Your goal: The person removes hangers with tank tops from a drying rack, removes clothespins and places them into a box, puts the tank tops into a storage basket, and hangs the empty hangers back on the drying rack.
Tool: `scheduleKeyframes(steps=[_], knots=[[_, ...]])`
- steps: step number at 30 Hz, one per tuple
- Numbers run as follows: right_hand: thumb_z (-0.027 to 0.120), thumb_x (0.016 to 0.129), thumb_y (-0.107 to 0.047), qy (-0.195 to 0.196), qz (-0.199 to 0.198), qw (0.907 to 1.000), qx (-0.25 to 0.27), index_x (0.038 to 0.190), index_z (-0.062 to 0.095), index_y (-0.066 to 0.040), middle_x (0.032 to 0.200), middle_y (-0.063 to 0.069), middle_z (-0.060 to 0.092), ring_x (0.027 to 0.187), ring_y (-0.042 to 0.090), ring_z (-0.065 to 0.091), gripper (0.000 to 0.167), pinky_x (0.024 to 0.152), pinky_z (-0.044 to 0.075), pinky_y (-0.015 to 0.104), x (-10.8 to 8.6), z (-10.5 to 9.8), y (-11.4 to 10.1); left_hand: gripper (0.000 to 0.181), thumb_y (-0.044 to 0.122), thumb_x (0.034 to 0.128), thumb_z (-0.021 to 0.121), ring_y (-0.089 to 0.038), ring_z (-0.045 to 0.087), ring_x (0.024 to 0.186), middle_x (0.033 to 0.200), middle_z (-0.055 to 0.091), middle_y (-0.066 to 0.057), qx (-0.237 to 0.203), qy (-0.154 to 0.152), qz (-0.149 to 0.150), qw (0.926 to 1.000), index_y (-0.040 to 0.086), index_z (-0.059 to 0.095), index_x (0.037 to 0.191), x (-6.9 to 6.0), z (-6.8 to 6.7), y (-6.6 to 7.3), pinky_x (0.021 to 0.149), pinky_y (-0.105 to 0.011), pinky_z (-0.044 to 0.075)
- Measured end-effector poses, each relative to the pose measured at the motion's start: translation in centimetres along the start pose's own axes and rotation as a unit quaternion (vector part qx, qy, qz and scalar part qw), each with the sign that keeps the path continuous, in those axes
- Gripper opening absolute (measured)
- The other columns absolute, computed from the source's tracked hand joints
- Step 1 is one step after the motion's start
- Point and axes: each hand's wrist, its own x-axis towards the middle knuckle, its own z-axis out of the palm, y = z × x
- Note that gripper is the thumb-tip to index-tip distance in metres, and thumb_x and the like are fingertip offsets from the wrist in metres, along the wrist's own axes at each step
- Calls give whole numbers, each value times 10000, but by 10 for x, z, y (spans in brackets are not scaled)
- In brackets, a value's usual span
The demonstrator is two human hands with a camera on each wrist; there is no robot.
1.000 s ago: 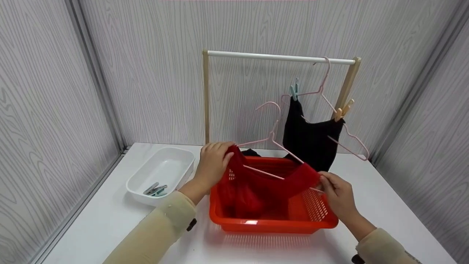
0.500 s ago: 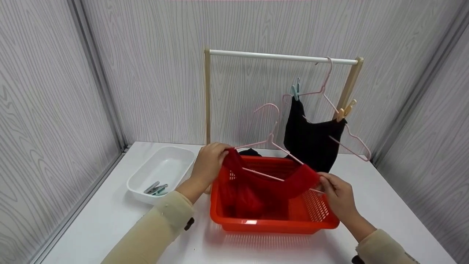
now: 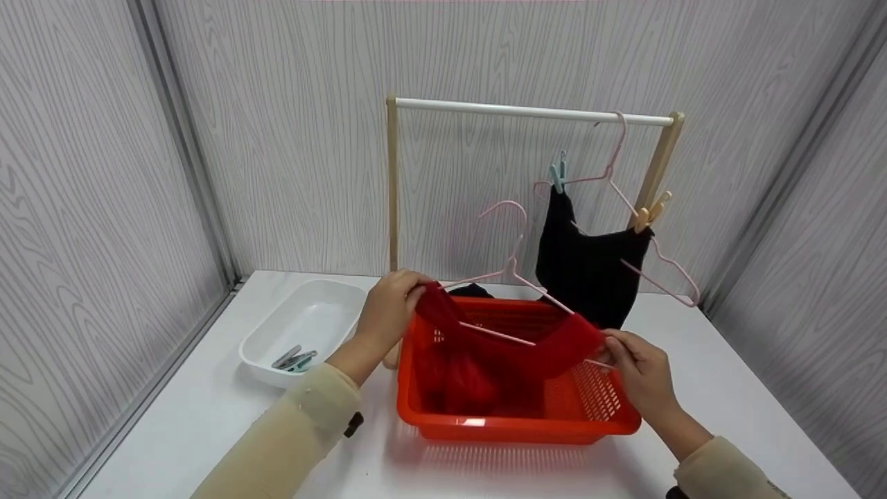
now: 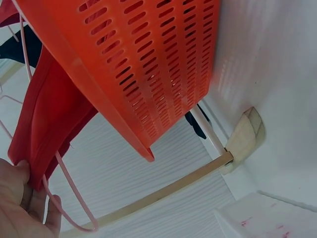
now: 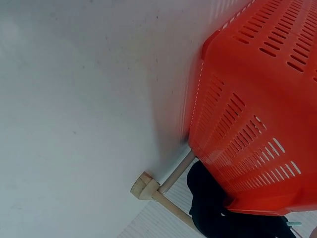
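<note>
A red cloth (image 3: 509,353) is stretched between both hands over the red basket (image 3: 527,427), with a pink hanger (image 3: 513,263) running through it. My left hand (image 3: 388,305) pinches the cloth's left corner; the left wrist view shows that hand (image 4: 25,203) with thumb and fingers on the red cloth (image 4: 47,119), beside the hanger's end (image 4: 74,191). At the cloth's right corner, my right hand (image 3: 641,371) pinches the cloth near the hanger's other end. In the right wrist view the basket (image 5: 247,148) fills the right side, and the cloth is out of sight.
Behind the basket stands a rack with a white bar (image 3: 527,109). From it hangs a black garment (image 3: 589,270) on a pink hanger, held by a teal clothespin (image 3: 558,173) and a yellow clothespin (image 3: 651,213). A white tray (image 3: 312,312) at left holds several clothespins (image 3: 294,359).
My left hand has moved slightly left and down with its corner of the red cloth, drawing it outward. The hanger's hook sits a little lower. My right hand has barely moved.
</note>
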Motion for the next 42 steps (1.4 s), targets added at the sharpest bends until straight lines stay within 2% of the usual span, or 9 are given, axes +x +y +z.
scheduleKeyframes(steps=[3, 10, 20, 30, 37, 42], knots=[[526, 872, 267, -18, 12, 9999, 139, 1053, 674, 130, 793, 198, 664, 717, 60, 684, 271, 619, 564, 190, 0, -1, 0, 110, 60, 947, 671, -228, 661, 994, 1016, 717, -31, 20, 56, -43, 10000, 97, 737, 1027, 1, -2, -3, 889, -379, 535], [534, 898, 225, -49, 84, 9999, -90, 1078, 682, 115, 830, 176, 687, 747, 57, 683, 257, 649, 564, 182, 1, -4, -2, 117, 51, 956, 656, -226, 662, 988, 1015, 710, -38, 70, 165, -165, 9997, 90, 729, 1039, 1, -6, -8, 876, -371, 542], [534, 897, 228, -16, 89, 10000, -10, 1049, 683, 105, 816, 165, 680, 731, 58, 677, 245, 642, 562, 177, 2, -6, -4, 110, 33, 953, 654, -242, 656, 942, 983, 707, -57, 216, 445, -219, 9985, 70, 728, 1026, 2, -10, -13, 824, -379, 553], [540, 906, 211, -101, 60, 9999, -8, 1043, 669, 114, 800, 182, 666, 712, 41, 667, 211, 636, 560, 175, 3, -9, -3, 103, 52, 964, 643, -257, 658, 984, 1009, 709, -66, 446, 599, -401, 9964, 66, 723, 1027, 2, -9, -20, 873, -398, 543], [533, 877, 257, -33, 12, 10000, -56, 1040, 670, 119, 800, 175, 666, 717, 48, 671, 254, 652, 556, 162, 1, -8, -3, 111, 46, 964, 637, -272, 656, 994, 1021, 707, -90, 542, 603, -676, 9944, 42, 720, 1037, -2, -8, -23, 881, -414, 545], [523, 853, 293, 43, 20, 10000, -79, 1017, 667, 133, 785, 172, 660, 703, 52, 662, 271, 642, 551, 154, 1, -6, -7, 111, 25, 953, 642, -284, 655, 973, 1010, 706, -107, 610, 590, -769, 9934, 31, 718, 1034, -6, -8, -27, 874, -416, 545]])
